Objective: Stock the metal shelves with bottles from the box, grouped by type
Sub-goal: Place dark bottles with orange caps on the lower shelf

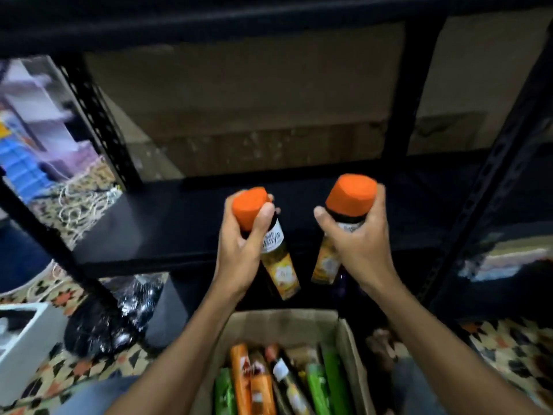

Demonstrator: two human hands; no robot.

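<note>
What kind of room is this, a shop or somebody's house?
Probably a storeroom or a shop's back room: there is black perforated metal shelving, and an open cardboard box holds many orange and green bottles waiting to be stocked.

Matt orange plastic caps on both glossy-labelled bottles, left bottle and right bottle, poking past the fingers, dull black metal shelf beyond them, matt brown cardboard box below.

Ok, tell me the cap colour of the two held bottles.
Orange, both: the left cap and the right cap, head view.
</note>
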